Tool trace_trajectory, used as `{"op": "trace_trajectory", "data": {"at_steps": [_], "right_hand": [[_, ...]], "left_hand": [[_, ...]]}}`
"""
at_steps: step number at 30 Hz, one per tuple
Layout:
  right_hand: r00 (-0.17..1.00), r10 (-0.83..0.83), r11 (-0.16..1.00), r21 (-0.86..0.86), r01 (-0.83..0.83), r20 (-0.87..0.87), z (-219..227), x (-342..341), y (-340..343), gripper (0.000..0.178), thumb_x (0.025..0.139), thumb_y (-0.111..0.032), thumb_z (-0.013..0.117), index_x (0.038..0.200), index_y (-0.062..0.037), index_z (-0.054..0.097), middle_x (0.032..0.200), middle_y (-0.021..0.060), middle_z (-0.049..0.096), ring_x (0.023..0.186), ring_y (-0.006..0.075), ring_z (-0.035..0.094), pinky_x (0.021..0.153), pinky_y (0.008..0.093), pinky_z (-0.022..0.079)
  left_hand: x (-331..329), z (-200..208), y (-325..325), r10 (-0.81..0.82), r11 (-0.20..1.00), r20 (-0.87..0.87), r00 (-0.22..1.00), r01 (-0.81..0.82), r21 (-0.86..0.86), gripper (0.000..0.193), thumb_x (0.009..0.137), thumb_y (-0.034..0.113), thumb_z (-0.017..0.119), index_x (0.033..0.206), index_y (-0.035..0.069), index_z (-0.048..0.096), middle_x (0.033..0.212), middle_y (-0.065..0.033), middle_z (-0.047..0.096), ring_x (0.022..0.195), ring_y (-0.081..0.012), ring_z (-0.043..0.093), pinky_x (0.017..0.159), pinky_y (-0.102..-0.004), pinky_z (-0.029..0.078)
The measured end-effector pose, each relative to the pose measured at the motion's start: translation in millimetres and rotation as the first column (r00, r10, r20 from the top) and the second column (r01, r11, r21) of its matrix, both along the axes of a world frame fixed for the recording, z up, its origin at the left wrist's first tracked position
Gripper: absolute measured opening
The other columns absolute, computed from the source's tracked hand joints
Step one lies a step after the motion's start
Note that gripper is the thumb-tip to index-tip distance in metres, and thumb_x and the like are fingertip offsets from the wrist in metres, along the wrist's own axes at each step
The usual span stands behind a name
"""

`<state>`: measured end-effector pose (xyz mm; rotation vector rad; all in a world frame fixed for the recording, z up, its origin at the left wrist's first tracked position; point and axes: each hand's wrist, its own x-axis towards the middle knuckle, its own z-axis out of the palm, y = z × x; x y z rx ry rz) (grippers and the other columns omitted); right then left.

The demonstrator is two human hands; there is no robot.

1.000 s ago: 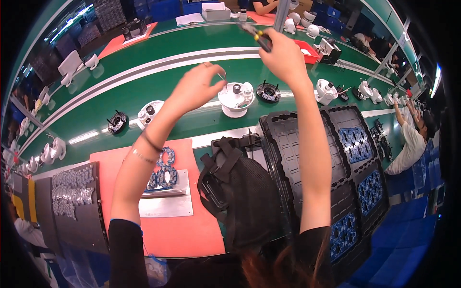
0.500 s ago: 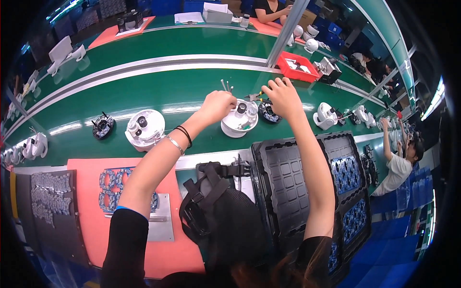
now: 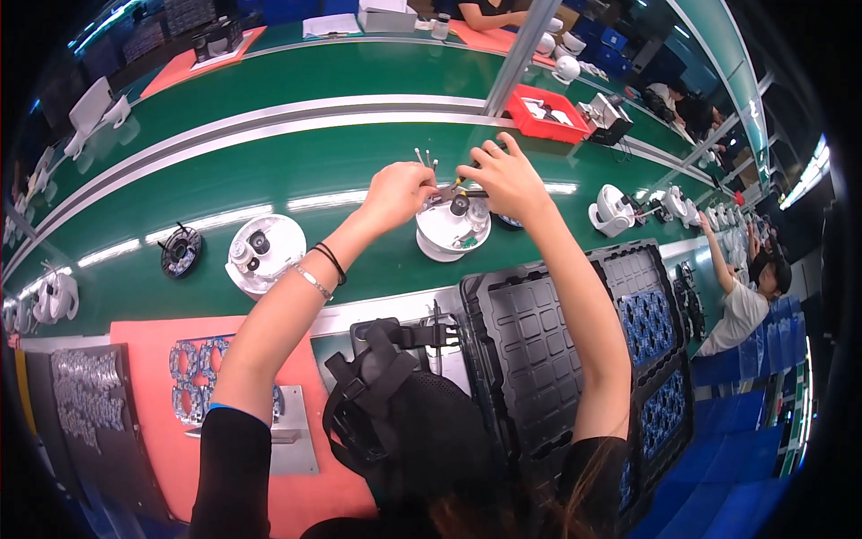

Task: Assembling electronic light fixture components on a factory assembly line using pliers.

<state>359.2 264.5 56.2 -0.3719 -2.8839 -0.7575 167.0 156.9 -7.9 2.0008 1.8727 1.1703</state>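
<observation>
A white round camera-like housing (image 3: 453, 242) stands in front of me on the green bench, with a black lens and small parts inside. At its far left rim, my left hand (image 3: 395, 196) is closed in a pinch on thin wires (image 3: 428, 160), whose pale tips stick up past the fingers. My right hand (image 3: 510, 180) grips small pliers (image 3: 455, 188) with yellow-and-black handles. Their metal jaws are at my left fingertips, above the housing; whether they touch a wire is too small to tell. Behind my right wrist, a dark round circuit board (image 3: 509, 221) is mostly hidden.
Left of the housing are another open white housing (image 3: 266, 253) and a round board (image 3: 181, 251). Nearer lie a pink mat (image 3: 341, 485), a black strapped bag (image 3: 431, 422) and black trays (image 3: 534, 332) with blue boards. A red bin (image 3: 548, 115) stands beyond; a co-worker (image 3: 741, 310) sits right.
The pliers have moved left and their jaws now meet my left fingertips over the housing. My right hand has come closer to my left. The whole view has shifted slightly.
</observation>
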Motion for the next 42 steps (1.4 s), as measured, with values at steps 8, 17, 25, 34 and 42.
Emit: {"op": "trace_trajectory", "data": {"at_steps": [8,17,25,34,42], "right_hand": [[0.999,0.046,0.996,0.076,-0.044,-0.029,-23,1,16,0.023,0.073,-0.019,0.07,0.094,-0.023,0.066,0.082,0.0004,0.062,0.083,0.0212,0.064,0.076,0.0361,0.047],[0.988,-0.105,0.969,0.211,0.127,-0.112,7,27,-3,0.017,0.079,-0.016,0.067,0.095,-0.02,0.064,0.088,0.0027,0.062,0.092,0.0219,0.064,0.08,0.0367,0.045],[0.971,-0.133,0.984,0.088,0.153,-0.201,33,3,-48,0.031,0.075,-0.014,0.068,0.105,-0.0168,0.065,0.096,0.0058,0.064,0.103,0.0273,0.064,0.097,0.0444,0.044],[0.967,0.021,1.0,-0.007,-0.024,-0.253,46,-26,-110,0.042,0.069,-0.012,0.075,0.109,-0.0137,0.063,0.099,0.0074,0.062,0.103,0.0283,0.061,0.087,0.0427,0.046],[0.984,0.012,1.0,0.004,-0.011,-0.177,33,-49,-127,0.036,0.068,-0.011,0.074,0.103,-0.0132,0.063,0.094,0.008,0.062,0.1,0.029,0.062,0.084,0.0422,0.047]], "left_hand": [[0,-12,9,-0.024,1.0,0.041,0.999,0.024,0.019,0.011,0.083,0.012,0.069,0.082,0.002,0.065,0.079,-0.0133,0.067,0.08,-0.032,0.066,0.068,-0.0441,0.05],[41,46,-42,-0.238,0.971,0.414,0.879,0.231,0.069,0.005,0.098,0.004,0.054,0.1,0.0,0.052,0.08,-0.0113,0.07,0.065,-0.0132,0.064,0.06,-0.0258,0.052],[11,106,-176,-0.14,0.974,0.329,0.934,0.19,-0.126,0.022,0.095,0.001,0.057,0.116,0.005,0.064,0.07,-0.0064,0.065,0.058,-0.0102,0.061,0.054,-0.0261,0.05],[-105,90,-212,0.139,0.988,0.197,0.97,-0.122,-0.095,0.014,0.089,0.01,0.066,0.091,-0.003,0.072,0.065,-0.0104,0.066,0.053,-0.0116,0.061,0.051,-0.0271,0.05],[-87,49,-188,-0.027,0.99,0.039,0.999,0.032,-0.136,0.014,0.082,0.016,0.072,0.088,0.003,0.075,0.075,-0.016,0.07,0.067,-0.0297,0.068,0.064,-0.0393,0.053]]}}
